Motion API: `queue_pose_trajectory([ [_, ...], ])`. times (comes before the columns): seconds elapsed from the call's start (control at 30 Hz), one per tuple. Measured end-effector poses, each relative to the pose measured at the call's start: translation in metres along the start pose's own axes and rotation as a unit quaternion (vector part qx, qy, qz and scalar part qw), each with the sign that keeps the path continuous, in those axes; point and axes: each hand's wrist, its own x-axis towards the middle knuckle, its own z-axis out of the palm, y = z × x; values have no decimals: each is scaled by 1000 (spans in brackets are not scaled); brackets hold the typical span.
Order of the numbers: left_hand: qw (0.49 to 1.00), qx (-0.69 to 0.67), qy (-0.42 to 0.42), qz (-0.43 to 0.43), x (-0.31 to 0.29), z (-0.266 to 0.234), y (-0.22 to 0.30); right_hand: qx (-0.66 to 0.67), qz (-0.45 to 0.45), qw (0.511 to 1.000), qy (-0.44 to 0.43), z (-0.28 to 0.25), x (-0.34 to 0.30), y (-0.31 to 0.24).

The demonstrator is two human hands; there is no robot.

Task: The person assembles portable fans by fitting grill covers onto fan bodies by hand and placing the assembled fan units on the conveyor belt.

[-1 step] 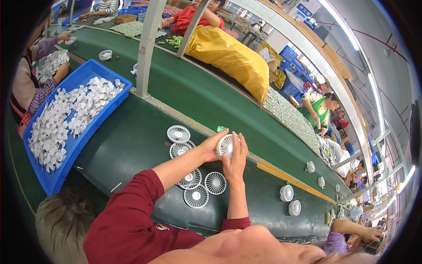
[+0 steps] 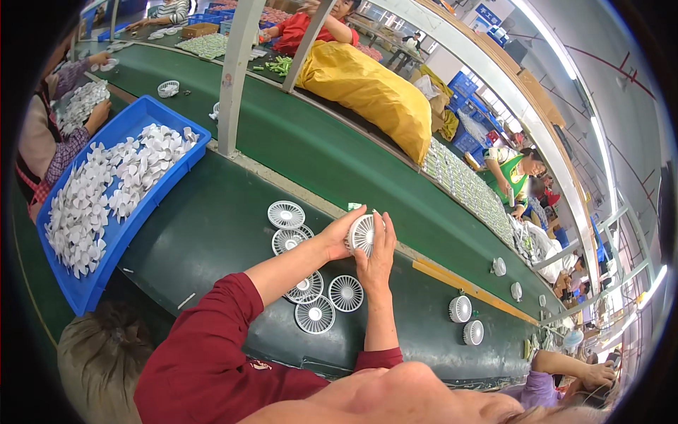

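Between my two hands is a round white fan cage (image 2: 362, 234), its slatted face turned toward the right. My left hand (image 2: 340, 234) grips its left side, and my right hand (image 2: 377, 263) wraps its right and lower side. Fingers cover part of the rim, and what lies inside the cage is hard to make out. On the dark green bench below are several flat white fan grilles, among them a single one (image 2: 346, 294), one beside it (image 2: 315, 315) and another farther off (image 2: 286, 215). My left forearm partly covers some of them.
A blue tray (image 2: 150, 215) of white fan blades stands at left. Two fan cages (image 2: 460, 309) sit at right. Beyond the bench runs a green conveyor belt (image 2: 304, 152), with a metal post (image 2: 233, 92) at its edge and a yellow sack (image 2: 367, 92) past it. Co-workers sit around.
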Motion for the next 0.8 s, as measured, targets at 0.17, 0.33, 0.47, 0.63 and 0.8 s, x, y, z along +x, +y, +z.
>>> queue_pose_trajectory([
  [0.17, 910, 286, 183, 236, 0, 30, -25, 195, 63, 978, 28, 20, -8, 13],
  [0.33, 666, 577, 166, 442, -20, 45, -36, 444, 179, 878, 16, 31, -16, 11],
  [0.47, 593, 622, 148, 489, -28, 55, -34, 578, 263, 772, 41, 31, -18, -5],
  [0.63, 611, 648, 162, 426, -11, 38, -36, 565, 369, 737, 39, 29, -13, 10],
  [0.8, 622, 704, 168, 299, -4, 12, -19, 278, 274, 920, -43, 14, -10, 56],
])
